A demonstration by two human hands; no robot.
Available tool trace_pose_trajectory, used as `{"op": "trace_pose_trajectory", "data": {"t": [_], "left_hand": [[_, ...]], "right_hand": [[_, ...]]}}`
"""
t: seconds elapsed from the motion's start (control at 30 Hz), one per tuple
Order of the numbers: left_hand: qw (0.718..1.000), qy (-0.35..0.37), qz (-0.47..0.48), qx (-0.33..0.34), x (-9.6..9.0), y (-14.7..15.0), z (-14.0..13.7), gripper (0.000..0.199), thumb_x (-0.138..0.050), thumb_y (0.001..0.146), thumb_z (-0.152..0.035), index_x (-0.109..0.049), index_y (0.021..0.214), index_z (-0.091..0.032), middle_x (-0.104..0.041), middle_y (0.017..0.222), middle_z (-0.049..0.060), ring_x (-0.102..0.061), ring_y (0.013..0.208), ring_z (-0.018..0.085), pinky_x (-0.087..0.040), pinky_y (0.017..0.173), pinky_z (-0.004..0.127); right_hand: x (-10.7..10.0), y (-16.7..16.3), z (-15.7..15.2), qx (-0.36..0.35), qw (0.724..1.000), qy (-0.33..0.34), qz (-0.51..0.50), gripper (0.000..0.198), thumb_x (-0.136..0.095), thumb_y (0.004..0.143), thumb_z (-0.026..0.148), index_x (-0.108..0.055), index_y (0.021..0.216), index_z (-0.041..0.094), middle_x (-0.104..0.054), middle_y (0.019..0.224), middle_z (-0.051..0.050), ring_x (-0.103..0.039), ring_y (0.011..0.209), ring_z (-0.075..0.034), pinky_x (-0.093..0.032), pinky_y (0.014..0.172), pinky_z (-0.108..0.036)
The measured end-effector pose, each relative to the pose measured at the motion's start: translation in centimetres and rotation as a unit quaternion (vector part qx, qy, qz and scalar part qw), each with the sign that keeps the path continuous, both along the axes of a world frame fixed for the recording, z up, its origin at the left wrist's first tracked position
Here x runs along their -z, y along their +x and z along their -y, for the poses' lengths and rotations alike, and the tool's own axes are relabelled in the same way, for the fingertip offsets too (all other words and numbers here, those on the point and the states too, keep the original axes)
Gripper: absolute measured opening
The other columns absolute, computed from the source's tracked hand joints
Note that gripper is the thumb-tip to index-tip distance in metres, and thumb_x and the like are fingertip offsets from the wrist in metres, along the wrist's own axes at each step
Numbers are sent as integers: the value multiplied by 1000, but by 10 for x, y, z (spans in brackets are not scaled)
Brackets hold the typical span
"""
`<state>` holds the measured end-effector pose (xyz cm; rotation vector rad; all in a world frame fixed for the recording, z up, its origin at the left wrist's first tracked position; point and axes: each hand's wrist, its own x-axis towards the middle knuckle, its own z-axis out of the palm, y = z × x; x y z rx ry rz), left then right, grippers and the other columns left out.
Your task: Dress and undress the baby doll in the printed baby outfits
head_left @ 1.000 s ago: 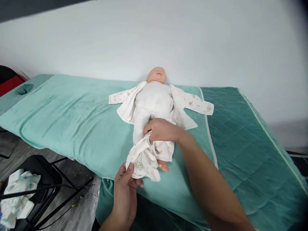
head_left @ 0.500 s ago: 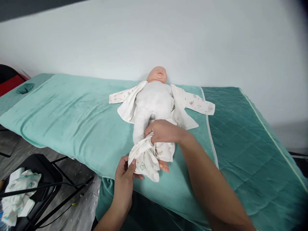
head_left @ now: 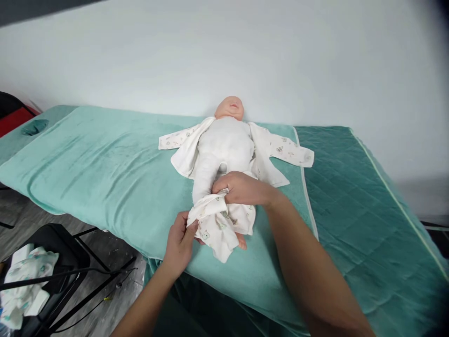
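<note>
White printed trousers (head_left: 214, 224) are bunched over the lower legs of a doll (head_left: 226, 138) on its back. The left hand (head_left: 179, 241) pinches their left edge between thumb and fingers; the right hand (head_left: 243, 188) grips their upper edge, fingertips partly hidden.

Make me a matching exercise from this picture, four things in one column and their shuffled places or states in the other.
Things:
1. Left hand
2. Doll
3. Jacket
4. Black seat

Places or states:
A. Open, sleeves spread to both sides
B. At lower left, with white cloth on it
C. Gripping the patterned garment
D. Lying on its back

Pairs: 1-C, 2-D, 3-A, 4-B
</note>
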<state>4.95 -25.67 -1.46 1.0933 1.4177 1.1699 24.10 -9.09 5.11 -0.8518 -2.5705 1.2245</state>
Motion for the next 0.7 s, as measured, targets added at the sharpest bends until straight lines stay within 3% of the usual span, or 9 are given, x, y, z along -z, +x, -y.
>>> {"op": "trace_pose_trajectory", "data": {"t": [0.17,0.37,0.5,0.7], "left_hand": [[990,39,-139,1,2,-21,-28,22,-53,97,-38,-61,108,-20,-69,84,0,-60,71,15,-47,65,27],[982,93,-166,-12,-3,-29,-52,18,-51,96,-30,-64,105,-21,-69,99,2,-61,90,17,-47,81,28],[979,123,-164,-13,-5,-31,-65,20,-53,94,-27,-65,108,-20,-68,110,5,-61,102,19,-46,92,30],[984,103,-147,-12,-8,-33,-89,19,-52,93,-27,-65,104,-19,-70,98,3,-62,91,18,-47,82,29]], "right_hand": [[0,0,1,9,999,30,20,10,-66,73,26,-73,78,21,-71,81,-1,-59,75,-18,-38,68,-28],[-3,0,4,12,998,53,36,9,-62,71,27,-58,67,20,-54,67,5,-46,66,-13,-28,60,-28],[-7,-1,5,12,998,44,39,7,-61,73,27,-63,75,21,-60,72,5,-51,69,-14,-30,62,-27],[-9,-8,9,65,996,53,20,9,-57,78,24,-65,79,20,-69,78,2,-56,72,-16,-33,65,-28]]}}
